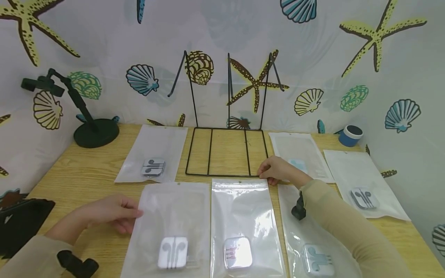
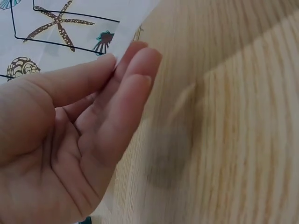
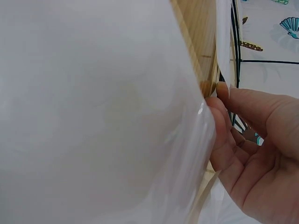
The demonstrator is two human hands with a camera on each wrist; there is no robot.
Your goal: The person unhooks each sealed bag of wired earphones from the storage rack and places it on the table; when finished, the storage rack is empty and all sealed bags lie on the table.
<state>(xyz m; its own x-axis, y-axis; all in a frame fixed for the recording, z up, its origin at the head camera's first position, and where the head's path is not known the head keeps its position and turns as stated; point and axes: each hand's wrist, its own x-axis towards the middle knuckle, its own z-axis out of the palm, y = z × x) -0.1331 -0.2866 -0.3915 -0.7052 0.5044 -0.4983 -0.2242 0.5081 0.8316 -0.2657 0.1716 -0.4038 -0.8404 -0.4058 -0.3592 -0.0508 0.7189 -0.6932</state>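
Several white and clear zip bags lie on the table, each with boxed earphones inside. My left hand (image 1: 112, 212) pinches the left edge of the front-left bag (image 1: 153, 216), whose earphone case (image 1: 172, 253) shows through. Thumb and fingertips meet at that edge in the left wrist view. My right hand (image 1: 279, 170) is at the top right corner of the middle bag (image 1: 240, 208), pinching it beside the front corner of a black wire rack (image 1: 208, 154). In the right wrist view a large bag (image 3: 93, 116) hides part of the fingertips.
Behind lie a bag at the back left (image 1: 163, 143), another at the back right (image 1: 295, 143) and one at far right (image 1: 358, 170). The front-right bag (image 1: 295, 231) is under my right forearm. A black stand (image 1: 96, 133) and a blue jar (image 1: 350, 136) stand near the patterned cloth.
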